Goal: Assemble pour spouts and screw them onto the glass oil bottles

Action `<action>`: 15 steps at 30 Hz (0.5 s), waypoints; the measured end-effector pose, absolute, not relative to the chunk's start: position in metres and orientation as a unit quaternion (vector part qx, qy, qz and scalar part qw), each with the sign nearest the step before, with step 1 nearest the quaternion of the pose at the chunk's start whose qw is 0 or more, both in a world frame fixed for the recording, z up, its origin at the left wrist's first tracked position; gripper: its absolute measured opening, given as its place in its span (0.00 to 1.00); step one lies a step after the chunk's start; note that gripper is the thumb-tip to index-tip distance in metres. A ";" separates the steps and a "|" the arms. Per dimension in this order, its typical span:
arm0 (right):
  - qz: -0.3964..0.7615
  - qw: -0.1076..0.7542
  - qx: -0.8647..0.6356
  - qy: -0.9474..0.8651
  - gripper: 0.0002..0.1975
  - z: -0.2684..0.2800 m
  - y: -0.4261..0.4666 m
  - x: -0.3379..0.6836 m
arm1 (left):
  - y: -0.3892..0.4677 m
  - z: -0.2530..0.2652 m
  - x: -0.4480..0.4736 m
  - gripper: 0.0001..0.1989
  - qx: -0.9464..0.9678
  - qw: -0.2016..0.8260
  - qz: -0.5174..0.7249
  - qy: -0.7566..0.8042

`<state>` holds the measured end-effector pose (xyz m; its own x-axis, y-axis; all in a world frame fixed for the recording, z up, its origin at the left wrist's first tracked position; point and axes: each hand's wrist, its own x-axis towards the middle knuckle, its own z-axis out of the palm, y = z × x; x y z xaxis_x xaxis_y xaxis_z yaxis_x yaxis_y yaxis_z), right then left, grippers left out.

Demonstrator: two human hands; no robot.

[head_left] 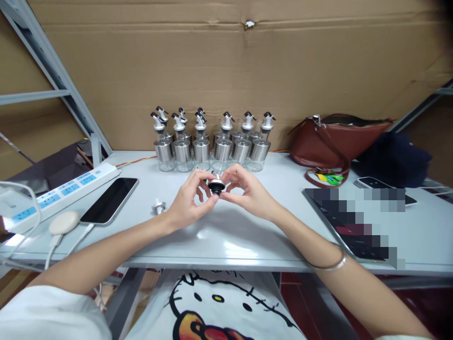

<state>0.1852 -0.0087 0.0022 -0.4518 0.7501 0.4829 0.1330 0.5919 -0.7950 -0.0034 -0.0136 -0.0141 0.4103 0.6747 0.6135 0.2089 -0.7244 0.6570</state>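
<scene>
Both hands hold one bottle pourer stopper (pixel 216 186) above the middle of the table, its black ribbed plug pointing down toward me. My left hand (pixel 191 196) pinches it from the left with thumb and fingers. On the other side my right hand (pixel 246 191) grips it with its fingertips. Beside my left wrist lies a second silver pourer part (pixel 159 206) on the tabletop. Behind the hands stand several glass oil bottles (pixel 222 150) with steel bands, in rows; the front ones carry pourers with black tips.
On the left are a white power strip (pixel 67 191), a phone (pixel 109 200) and a round white charger (pixel 64 223) with cables. To the right sit a brown handbag (pixel 329 141), a dark cloth item (pixel 392 158), a tablet (pixel 339 222) and another device (pixel 406 198). Cardboard (pixel 226 71) walls the back.
</scene>
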 end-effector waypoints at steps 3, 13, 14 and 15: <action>0.350 0.433 -0.291 -0.778 0.13 0.003 -0.010 0.185 | -0.014 -0.014 -0.003 0.15 0.807 0.242 0.465 0.270; 0.351 0.430 -0.285 -0.781 0.12 0.003 -0.010 0.185 | -0.013 -0.015 -0.004 0.16 0.813 0.235 0.467 0.255; 0.350 0.431 -0.284 -0.781 0.12 0.003 -0.010 0.185 | -0.013 -0.015 -0.004 0.15 0.813 0.235 0.468 0.255; 0.349 0.432 -0.284 -0.782 0.12 0.003 -0.010 0.185 | -0.013 -0.015 -0.004 0.15 0.813 0.235 0.469 0.255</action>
